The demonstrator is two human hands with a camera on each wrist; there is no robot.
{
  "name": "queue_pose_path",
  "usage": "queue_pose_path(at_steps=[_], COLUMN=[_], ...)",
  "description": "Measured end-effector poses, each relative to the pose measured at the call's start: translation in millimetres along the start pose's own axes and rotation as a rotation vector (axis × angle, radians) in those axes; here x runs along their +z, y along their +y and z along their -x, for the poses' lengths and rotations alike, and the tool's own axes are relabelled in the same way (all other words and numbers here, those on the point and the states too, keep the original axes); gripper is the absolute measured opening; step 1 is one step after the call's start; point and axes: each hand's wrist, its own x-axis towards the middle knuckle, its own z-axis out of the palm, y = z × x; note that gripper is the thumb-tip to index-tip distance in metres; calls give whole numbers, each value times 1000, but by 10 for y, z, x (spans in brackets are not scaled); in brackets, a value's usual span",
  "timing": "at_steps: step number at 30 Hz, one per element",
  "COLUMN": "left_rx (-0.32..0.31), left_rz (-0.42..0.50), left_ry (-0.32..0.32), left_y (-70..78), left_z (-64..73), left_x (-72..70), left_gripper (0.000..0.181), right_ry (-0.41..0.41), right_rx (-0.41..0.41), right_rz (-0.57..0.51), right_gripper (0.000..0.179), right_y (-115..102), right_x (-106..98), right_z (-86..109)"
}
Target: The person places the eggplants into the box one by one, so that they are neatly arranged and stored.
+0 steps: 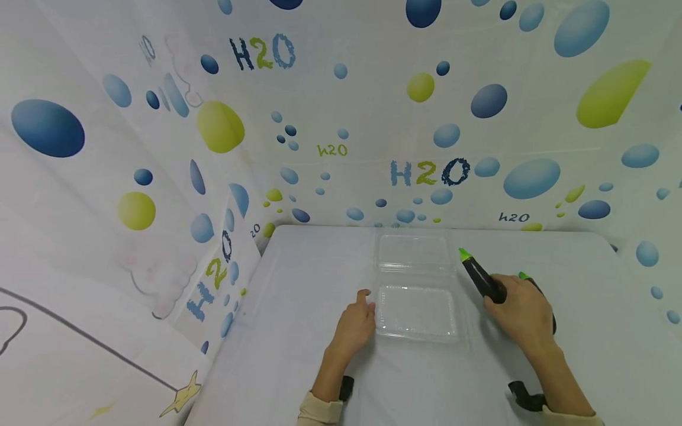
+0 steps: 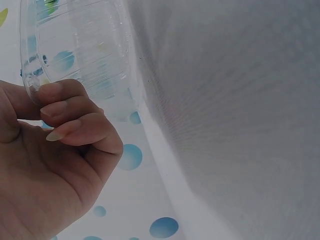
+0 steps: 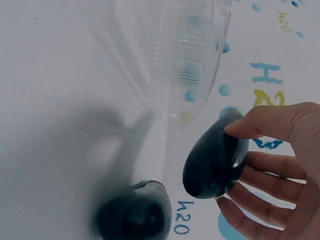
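Note:
A clear plastic clamshell box (image 1: 417, 313) lies opened flat on the white table, its lid (image 1: 414, 253) folded away towards the wall. At the box's left edge, my left hand (image 1: 354, 324) pinches the rim between thumb and curled fingers, as the left wrist view shows. To the right of the box, my right hand (image 1: 522, 309) holds a dark, glossy eggplant (image 1: 481, 278) with a green stem end, raised above the table and pointing at the lid. A second eggplant (image 3: 136, 212) rests on the table beside the right hand, which partly hides it in the head view.
White table (image 1: 298, 307) surface spreads around the box. Behind it and to the left hang white sheets (image 1: 367, 106) printed with blue and green dots and H2O lettering. Black wrist mounts (image 1: 524, 397) sit on both forearms near the table's front.

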Motion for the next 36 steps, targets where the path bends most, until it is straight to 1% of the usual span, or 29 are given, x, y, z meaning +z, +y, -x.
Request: queue_pose_path(at_steps=[10, 16, 22, 24, 29, 36], left_rx=[0, 1, 14, 12, 5, 21], left_rz=[0, -7, -24, -34, -23, -22], left_ry=[-3, -5, 6, 6, 2, 8], left_y=[-13, -13, -20, -21, -6, -28], left_z=[1, -7, -13, -10, 4, -2], left_x=[-1, -4, -7, -8, -19, -9], left_gripper=[42, 42, 41, 41, 42, 41], right_ry=[18, 7, 2, -5, -18, -35], right_rx=[-86, -140, -194, -205, -225, -249], right_rz=[1, 9, 12, 17, 21, 14], right_gripper=[49, 47, 46, 46, 45, 45], right_y=[-89, -163, -238, -256, -285, -358], right_x=[-23, -47, -71, -71, -58, -57], right_z=[-60, -132, -193, -213, -266, -341])
